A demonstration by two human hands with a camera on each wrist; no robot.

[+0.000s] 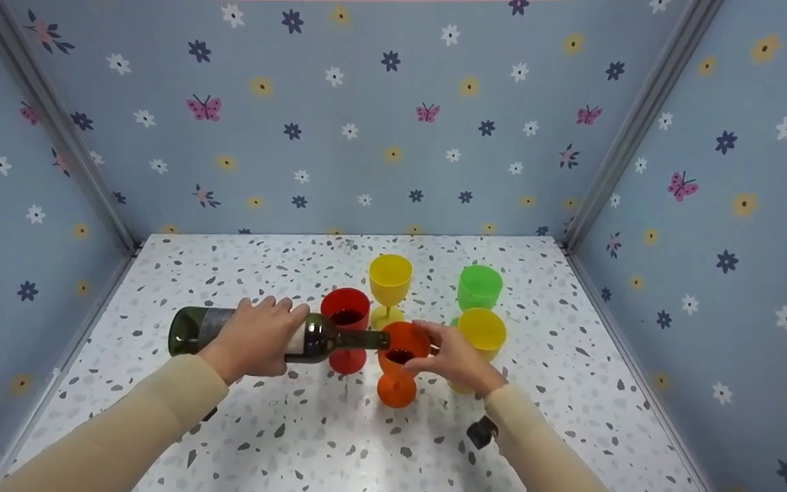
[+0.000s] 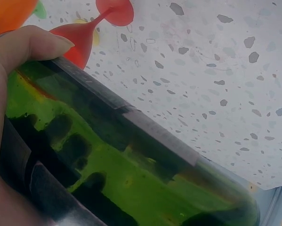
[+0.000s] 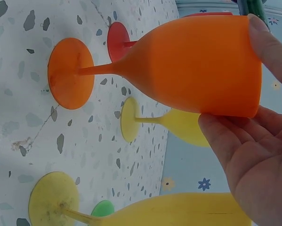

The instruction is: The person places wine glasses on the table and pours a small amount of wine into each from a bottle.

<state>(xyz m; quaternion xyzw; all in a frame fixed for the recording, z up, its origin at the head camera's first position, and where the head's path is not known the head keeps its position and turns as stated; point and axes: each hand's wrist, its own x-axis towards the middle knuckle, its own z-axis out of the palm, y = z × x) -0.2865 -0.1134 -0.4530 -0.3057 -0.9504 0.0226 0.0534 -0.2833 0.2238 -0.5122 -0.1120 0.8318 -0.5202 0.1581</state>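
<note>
My left hand grips a green glass wine bottle around its labelled body. The bottle lies nearly level in the air, its mouth at the rim of an orange goblet. Dark liquid shows inside that goblet. With thumb and fingers on opposite sides, my right hand holds the goblet near its rim. In the right wrist view the orange foot stands on the table. Dark liquid also sits in a red goblet behind the bottle neck.
Behind the orange goblet stands a yellow goblet. Another yellow goblet is just right of my right hand, with a green goblet behind it. The speckled white table is enclosed by flower-patterned blue walls.
</note>
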